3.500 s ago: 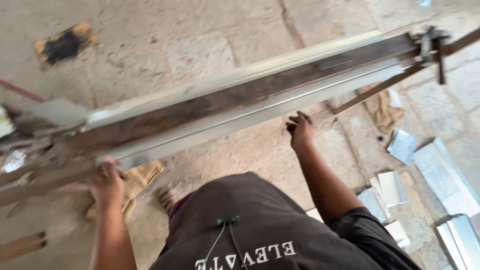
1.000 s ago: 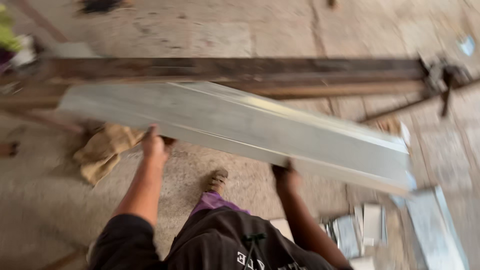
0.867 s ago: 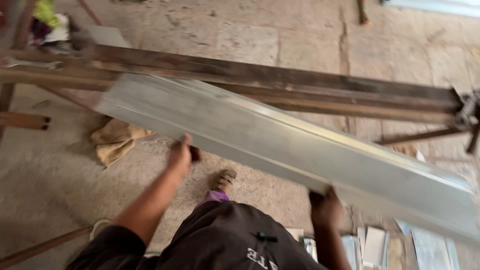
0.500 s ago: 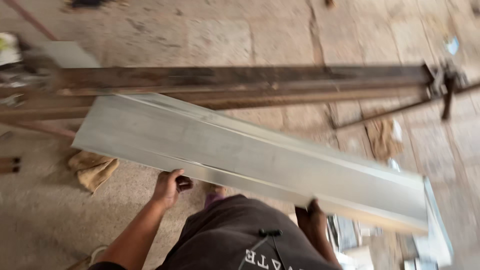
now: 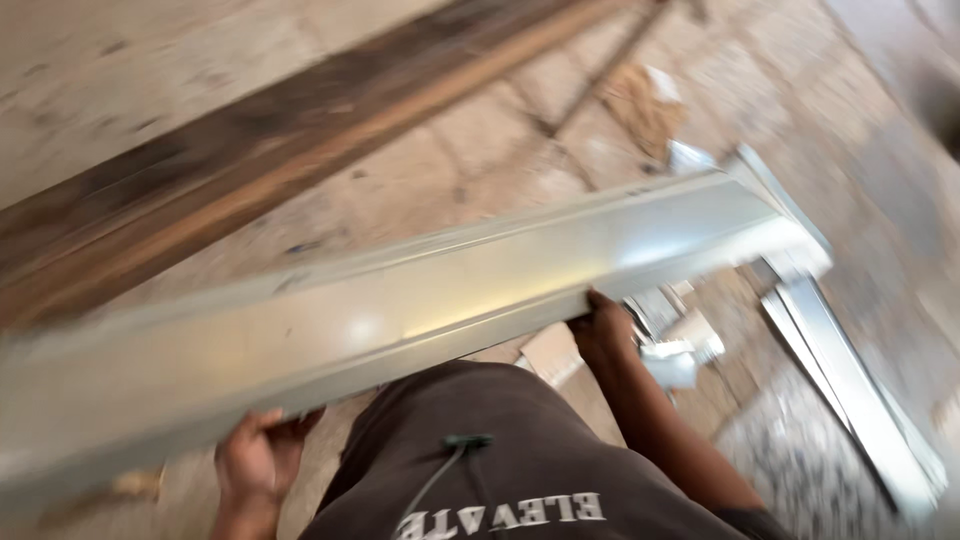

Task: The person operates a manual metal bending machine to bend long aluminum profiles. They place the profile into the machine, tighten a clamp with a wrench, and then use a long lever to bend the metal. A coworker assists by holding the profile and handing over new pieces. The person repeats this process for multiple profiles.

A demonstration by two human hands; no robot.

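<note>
Floor: bare concrete floor [image 5: 200, 60], stained and cracked, blurred throughout.
Bench: a long dark rusty steel beam [image 5: 250, 170] runs from 9 o'clock up toward 1 o'clock, beyond the sheet.
Sheet: a long folded metal sheet [image 5: 420, 300], pale and shiny, lies across the middle from 8 to 3 o'clock, lifted off the floor.
Left hand [image 5: 258, 462]: at 7 o'clock, fingers curled under the sheet's near edge.
Right hand [image 5: 603, 328]: at 4 o'clock, closed on the same edge.
Around: more metal strips [image 5: 850, 390] lie on the floor at 4 o'clock; a crumpled rag [image 5: 645, 105] at 1 o'clock.
</note>
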